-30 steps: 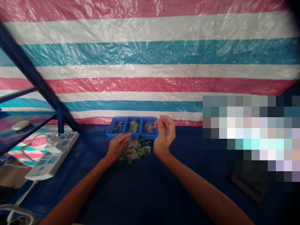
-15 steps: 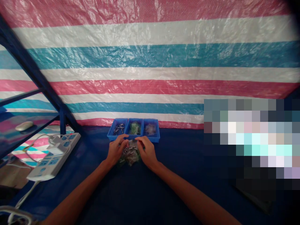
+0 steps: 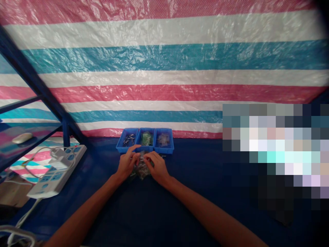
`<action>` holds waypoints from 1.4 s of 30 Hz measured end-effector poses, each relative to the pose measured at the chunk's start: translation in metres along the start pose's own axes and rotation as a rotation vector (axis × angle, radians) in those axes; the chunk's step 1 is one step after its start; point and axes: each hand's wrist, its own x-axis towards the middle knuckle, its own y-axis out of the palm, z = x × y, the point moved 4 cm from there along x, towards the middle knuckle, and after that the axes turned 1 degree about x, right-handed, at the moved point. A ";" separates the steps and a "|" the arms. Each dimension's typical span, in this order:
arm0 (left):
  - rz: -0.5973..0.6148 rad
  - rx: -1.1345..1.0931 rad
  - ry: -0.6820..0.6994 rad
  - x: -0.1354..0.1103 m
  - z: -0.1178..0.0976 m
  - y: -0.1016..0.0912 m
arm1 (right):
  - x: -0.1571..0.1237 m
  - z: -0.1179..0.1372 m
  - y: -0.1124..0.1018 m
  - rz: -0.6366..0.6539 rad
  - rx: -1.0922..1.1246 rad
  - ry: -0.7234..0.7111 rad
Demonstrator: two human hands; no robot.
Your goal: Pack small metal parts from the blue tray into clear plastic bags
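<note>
My left hand (image 3: pixel 126 162) and my right hand (image 3: pixel 157 166) face each other over a small pile (image 3: pixel 142 171) of mixed pieces on the dark blue table. Thin silvery metal pieces, clear bits and some green ones show in the pile. The left thumb and fingers are bent together, with the index finger reaching further forward. My right fingers are pinched close to the left fingertips. What either hand holds is too small to make out. Just behind them stands a blue three-part bin (image 3: pixel 163 151), with metal pins (image 3: pixel 129 140) left, green pieces (image 3: pixel 146 138) centre and clear pieces (image 3: pixel 163 139) right.
A white power strip (image 3: pixel 57 173) with a plug and cables lies at the left, near a metal frame (image 3: pixel 66 130). A pale computer mouse (image 3: pixel 22 138) rests on a shelf beyond. Striped plastic sheeting (image 3: pixel 154 92) hangs behind the table. A blurred-out patch covers the right side.
My right hand has moved slightly left, bringing its fingertips nearer to my left hand's. The right fingers are now more closed over the pile. The whole view has shifted a little.
</note>
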 end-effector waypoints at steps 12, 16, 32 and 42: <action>-0.098 0.069 0.095 -0.003 0.000 -0.006 | -0.001 -0.008 -0.005 -0.121 0.055 0.083; -0.079 0.102 0.210 -0.002 -0.002 -0.002 | -0.001 -0.011 -0.005 -0.152 0.056 0.125; -0.077 0.196 0.252 -0.003 0.000 0.001 | 0.000 -0.004 -0.006 -0.106 0.088 0.102; -0.095 0.199 0.238 -0.005 -0.007 -0.002 | 0.000 -0.002 -0.008 -0.119 0.057 0.099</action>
